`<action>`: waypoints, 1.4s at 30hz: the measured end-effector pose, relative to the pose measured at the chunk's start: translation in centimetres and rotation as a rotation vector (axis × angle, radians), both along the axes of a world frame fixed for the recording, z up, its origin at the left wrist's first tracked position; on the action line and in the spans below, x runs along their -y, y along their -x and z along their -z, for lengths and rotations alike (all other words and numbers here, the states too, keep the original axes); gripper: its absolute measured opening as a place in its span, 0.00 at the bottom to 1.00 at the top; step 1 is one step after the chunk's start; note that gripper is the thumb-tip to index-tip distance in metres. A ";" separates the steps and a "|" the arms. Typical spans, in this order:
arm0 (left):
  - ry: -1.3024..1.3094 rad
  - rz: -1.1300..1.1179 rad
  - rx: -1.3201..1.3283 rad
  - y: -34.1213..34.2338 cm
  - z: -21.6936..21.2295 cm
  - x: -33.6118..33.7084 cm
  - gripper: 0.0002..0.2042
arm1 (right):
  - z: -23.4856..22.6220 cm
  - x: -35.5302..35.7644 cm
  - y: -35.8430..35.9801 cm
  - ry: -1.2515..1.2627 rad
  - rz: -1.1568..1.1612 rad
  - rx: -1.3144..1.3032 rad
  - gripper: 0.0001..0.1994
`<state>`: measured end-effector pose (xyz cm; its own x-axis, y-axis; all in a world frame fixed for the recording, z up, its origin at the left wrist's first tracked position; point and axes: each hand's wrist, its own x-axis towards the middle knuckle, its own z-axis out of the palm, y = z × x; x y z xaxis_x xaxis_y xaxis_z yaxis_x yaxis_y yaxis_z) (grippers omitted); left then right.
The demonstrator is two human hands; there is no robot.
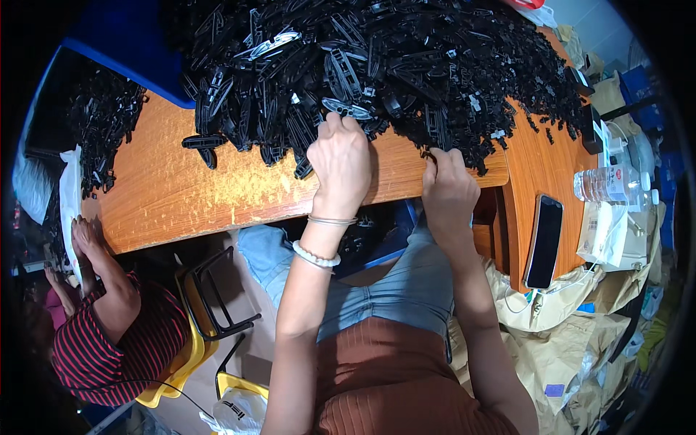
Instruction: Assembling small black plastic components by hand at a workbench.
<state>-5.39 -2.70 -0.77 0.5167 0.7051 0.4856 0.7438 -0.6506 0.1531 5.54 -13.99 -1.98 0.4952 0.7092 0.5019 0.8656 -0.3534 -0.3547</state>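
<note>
A big heap of black plastic parts covers the far side of the wooden table (196, 174). My left hand (339, 159) is closed at the near edge of the heap, its fingertips at a glossy black oval plastic piece (348, 109). Further right, my right hand (449, 185) is closed in a pinch above the table's front edge. A small black plastic piece (428, 153) shows at its fingertips, partly hidden. Long oval frames (341, 69) lie in front of my left hand, while smaller black clips (500, 87) make up the heap's right side.
A blue bin (130, 51) stands at the far left. On the right are a phone (544, 243) with a cable and a clear plastic bottle (609, 184). Another person in a striped top (123, 341) sits at left beside a yellow chair (174, 373). Brown paper (565, 348) lies lower right.
</note>
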 end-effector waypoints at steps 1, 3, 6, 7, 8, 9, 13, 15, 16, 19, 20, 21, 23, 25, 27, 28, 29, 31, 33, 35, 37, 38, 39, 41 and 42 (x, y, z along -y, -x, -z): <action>-0.024 -0.003 0.001 0.0 0.0 0.0 0.04 | 0.2 0.2 0.0 0.032 0.016 -0.022 0.04; 0.000 0.003 0.008 0.3 0.3 0.1 0.04 | 0.4 0.3 0.2 0.060 0.031 -0.048 0.04; 0.014 0.025 0.043 0.9 -0.3 0.5 0.06 | 0.3 0.5 0.4 0.096 -0.032 -0.063 0.05; 0.006 0.039 0.068 1.1 -0.5 0.7 0.07 | 0.5 0.4 0.6 0.007 -0.123 -0.005 0.05; 0.024 0.042 0.085 1.3 -0.6 0.9 0.09 | 0.7 0.3 0.8 -0.080 -0.213 0.055 0.05; 0.025 0.044 0.084 1.4 -0.6 1.3 0.09 | 0.9 0.3 1.2 -0.080 -0.211 0.054 0.05; 0.141 0.025 0.131 2.5 -0.8 2.7 0.10 | 1.9 0.5 2.5 -0.194 -0.348 -0.150 0.06; 0.192 -0.048 0.216 3.1 -0.6 3.2 0.10 | 2.4 0.5 2.7 -0.202 -0.390 -0.256 0.07; 0.227 -0.060 0.329 3.6 -0.3 3.4 0.09 | 2.6 0.5 2.8 -0.223 -0.403 -0.299 0.08; 0.456 -0.048 0.690 5.1 0.8 4.5 0.10 | 2.6 0.6 2.6 -0.265 -0.432 -0.340 0.08; 0.632 -0.031 0.889 5.1 -0.2 5.3 0.09 | 2.6 0.6 2.4 -0.288 -0.451 -0.338 0.08; 0.715 0.054 1.070 5.4 0.3 5.7 0.10 | 2.6 0.7 2.4 -0.287 -0.450 -0.337 0.08; 0.915 0.175 1.228 6.6 1.0 6.1 0.12 | 2.2 1.0 2.5 -0.395 -0.455 -0.421 0.09; 1.015 0.202 1.154 7.7 0.7 6.7 0.12 | 0.9 2.1 2.7 -0.409 -0.482 -0.557 0.09; 1.133 0.239 1.040 8.1 0.0 7.0 0.12 | -0.4 2.7 2.9 -0.417 -0.498 -0.688 0.09; 1.157 0.271 1.047 8.2 -0.4 7.2 0.12 | -0.7 2.9 3.0 -0.414 -0.543 -0.701 0.09; 1.176 0.304 1.053 8.2 -0.7 7.5 0.12 | -1.1 2.8 3.2 -0.415 -0.589 -0.713 0.09; 1.223 0.376 1.140 8.1 -1.2 8.2 0.12 | -1.7 2.8 3.9 -0.393 -0.532 -0.799 0.08; 1.300 0.373 1.031 8.5 -0.5 8.1 0.16 | -1.9 2.8 4.0 -0.366 -0.476 -0.882 0.08; 1.373 0.331 1.219 7.7 -1.0 8.3 0.21 | -2.3 2.9 3.8 -0.321 -0.519 -1.000 0.07; 1.422 0.396 1.277 7.1 -1.7 8.1 0.24 | -2.7 3.2 3.8 -0.294 -0.567 -0.981 0.07; 1.415 0.328 1.305 6.6 -2.4 8.2 0.21 | -2.7 3.2 3.8 -0.269 -0.617 -0.961 0.07; 1.415 0.327 1.307 7.0 -2.1 8.1 0.21 | -2.8 3.2 3.7 -0.267 -0.618 -0.960 0.07; 1.315 0.325 0.866 7.9 -1.5 7.8 0.16 | -2.9 3.3 3.7 -0.256 -0.637 -0.719 0.09; 1.319 0.233 0.829 7.9 -2.0 7.8 0.12 | -3.0 3.4 3.7 -0.254 -0.637 -0.719 0.09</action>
